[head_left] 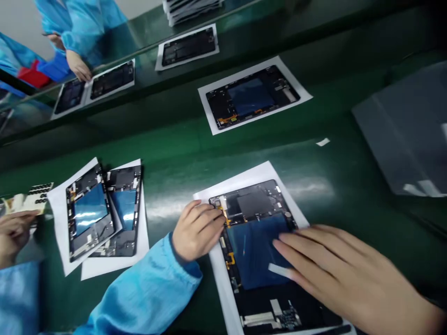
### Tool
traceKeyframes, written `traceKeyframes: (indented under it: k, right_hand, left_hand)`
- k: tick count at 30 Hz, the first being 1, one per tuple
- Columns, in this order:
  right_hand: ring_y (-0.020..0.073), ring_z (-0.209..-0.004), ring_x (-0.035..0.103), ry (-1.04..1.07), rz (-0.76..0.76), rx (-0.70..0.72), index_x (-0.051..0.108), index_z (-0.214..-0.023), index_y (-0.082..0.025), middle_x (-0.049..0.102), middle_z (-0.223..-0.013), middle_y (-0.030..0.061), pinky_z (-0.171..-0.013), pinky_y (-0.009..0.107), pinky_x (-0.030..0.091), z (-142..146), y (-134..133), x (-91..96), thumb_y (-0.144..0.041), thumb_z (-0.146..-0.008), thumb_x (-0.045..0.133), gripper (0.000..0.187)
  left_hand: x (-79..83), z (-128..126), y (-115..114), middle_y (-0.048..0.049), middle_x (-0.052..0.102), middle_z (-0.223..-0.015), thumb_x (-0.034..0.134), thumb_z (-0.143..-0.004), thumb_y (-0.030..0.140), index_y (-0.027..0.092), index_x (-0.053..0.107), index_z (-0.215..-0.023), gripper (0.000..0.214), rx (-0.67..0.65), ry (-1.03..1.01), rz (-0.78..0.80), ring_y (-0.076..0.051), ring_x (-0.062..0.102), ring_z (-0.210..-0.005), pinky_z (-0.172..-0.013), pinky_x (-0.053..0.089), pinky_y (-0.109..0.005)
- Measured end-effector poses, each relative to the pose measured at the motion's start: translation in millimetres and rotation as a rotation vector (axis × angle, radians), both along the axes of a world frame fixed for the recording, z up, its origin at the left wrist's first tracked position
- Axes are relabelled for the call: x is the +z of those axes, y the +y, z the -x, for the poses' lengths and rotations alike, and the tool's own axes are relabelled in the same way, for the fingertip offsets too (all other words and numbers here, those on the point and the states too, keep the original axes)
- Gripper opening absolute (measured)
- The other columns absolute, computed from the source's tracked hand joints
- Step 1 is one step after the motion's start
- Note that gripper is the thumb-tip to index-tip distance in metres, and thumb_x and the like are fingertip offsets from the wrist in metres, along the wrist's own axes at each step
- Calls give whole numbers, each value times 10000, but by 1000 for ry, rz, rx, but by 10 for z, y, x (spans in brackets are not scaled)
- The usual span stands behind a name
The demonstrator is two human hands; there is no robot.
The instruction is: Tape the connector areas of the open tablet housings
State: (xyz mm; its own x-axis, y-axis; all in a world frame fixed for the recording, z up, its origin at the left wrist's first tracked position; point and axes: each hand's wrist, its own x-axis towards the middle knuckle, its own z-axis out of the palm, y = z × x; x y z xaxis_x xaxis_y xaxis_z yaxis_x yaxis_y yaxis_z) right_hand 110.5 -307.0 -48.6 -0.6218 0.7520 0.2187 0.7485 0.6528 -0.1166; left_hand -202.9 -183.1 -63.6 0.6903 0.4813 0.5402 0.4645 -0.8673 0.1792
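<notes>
An opened tablet [258, 195] lies on a white sheet [223, 298] in front of me, its inner parts and a blue film-covered battery [256, 251] showing. My left hand [200, 230], in a blue sleeve, has its fingers curled against the tablet's upper left edge, by the orange flex cables. Over the right side of the battery is my right hand [338, 270], slightly blurred. A short white strip [279, 271] sticks out from under its fingers, pinched there as it seems; the thumb is hidden.
Two opened tablets [89, 204] overlap on sheets to the left, beside another person's hand [16, 232]. Another tablet [253, 95] lies ahead. More tablets [188, 46] sit on the raised ledge, near a co-worker's hand [78, 65]. A grey sheet [408, 130] is at right.
</notes>
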Motion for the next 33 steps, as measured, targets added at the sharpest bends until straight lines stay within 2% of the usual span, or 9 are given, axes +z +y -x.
traceKeyframes:
  k: [2, 4, 6, 9, 15, 20, 25, 30, 33]
  right_hand:
    - [248, -1092, 547, -21, 9, 26, 566, -1328, -210, 605, -1296, 60, -982, 455, 409, 410, 253, -19, -398, -926, 534, 445]
    - [251, -1083, 535, -26, -4, 33, 584, -1293, -154, 618, -1253, 88, -977, 441, 398, 650, 496, -19, -423, -931, 518, 456]
    - [258, -1063, 529, -32, -9, 35, 593, -1272, -122, 635, -1192, 109, -965, 436, 392, 740, 659, -20, -440, -931, 511, 473]
    - [274, -1075, 518, -52, 22, 37, 585, -1282, -112, 629, -1203, 123, -985, 450, 373, 745, 761, -23, -458, -950, 467, 494]
    - [287, -1124, 509, -36, 63, 62, 589, -1268, -106, 623, -1229, 130, -1017, 470, 357, 782, 859, -23, -455, -991, 370, 496]
    - [290, -1132, 524, -28, 49, 89, 596, -1250, -97, 628, -1217, 137, -1016, 479, 375, 744, 864, 54, -402, -992, 387, 451]
    - [291, -1156, 522, -39, 85, 98, 553, -1334, -145, 616, -1258, 121, -1016, 492, 384, 687, 652, 77, -420, -985, 412, 466]
    - [291, -1106, 530, -73, 86, 70, 561, -1327, -125, 614, -1255, 137, -987, 488, 383, 702, 585, -19, -425, -982, 401, 485]
    - [305, -1154, 505, -50, 110, 60, 545, -1346, -135, 593, -1292, 134, -1021, 512, 365, 726, 656, -53, -449, -957, 454, 508]
  left_hand:
    - [-46, 11, -46, -55, 745, -949, 564, -921, 166, 150, 674, -965, 120, -19, -11, 47, -196, 649, -948, -991, 456, -389]
    - [-89, 32, -91, -63, 742, -1001, 568, -928, 195, 136, 679, -998, 144, -35, -11, 97, -213, 643, -1008, -1047, 424, -414]
    - [-117, 54, -126, -71, 733, -1057, 568, -936, 226, 125, 676, -1040, 181, -53, 1, 134, -229, 629, -1063, -1082, 400, -435]
    - [-130, 79, -155, -73, 720, -1096, 563, -948, 270, 122, 674, -1062, 218, -74, 19, 150, -245, 614, -1091, -1090, 388, -449]
    - [-114, 60, -169, -69, 695, -1115, 506, -987, 404, 147, 660, -1138, 335, -91, 88, 134, -265, 571, -1126, -1067, 370, -455]
    - [-108, 12, -66, -49, 688, -1097, 503, -979, 434, 187, 667, -1122, 329, -120, 47, 304, -237, 564, -1055, -1059, 344, -444]
    - [-116, 1, -6, -77, 679, -1102, 534, -963, 380, 177, 686, -1086, 282, -114, -42, 441, -243, 548, -1068, -1034, 364, -439]
    - [-168, 37, -30, -72, 680, -1123, 554, -952, 372, 191, 688, -1129, 286, -134, -26, 425, -247, 546, -1094, -1058, 374, -453]
    - [-196, 67, -48, -57, 688, -1134, 560, -947, 364, 195, 683, -1121, 273, -136, -1, 335, -250, 545, -1121, -1103, 346, -479]
